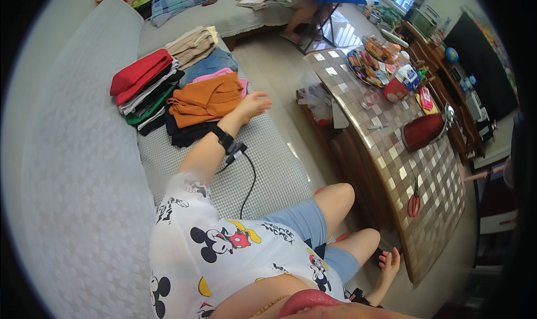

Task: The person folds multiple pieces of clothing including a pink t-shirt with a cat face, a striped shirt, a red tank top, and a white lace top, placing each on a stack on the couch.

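My left hand (254,103) reaches over the right edge of a pile topped with an orange folded garment (207,100). Its fingers are extended and hold nothing; whether they touch the cloth I cannot tell. Pink and black cloth shows beneath the orange piece. Behind it lie folded blue denim (213,67) and beige folded trousers (192,46). To the left is a stack of dark, white and green clothes under a red folded garment (142,73). Low on the right, my right hand (390,263) hangs beside the table's edge, fingers loosely bent and without an object.
A checkered sofa seat (272,163) stretches under the clothes. On the mosaic-patterned table (377,159) are red-handled scissors (414,203), a dark red kettle (423,132) and a snack tray (369,67). A cable (254,172) runs from my left wrist strap. Another person's legs (300,19) show beyond.
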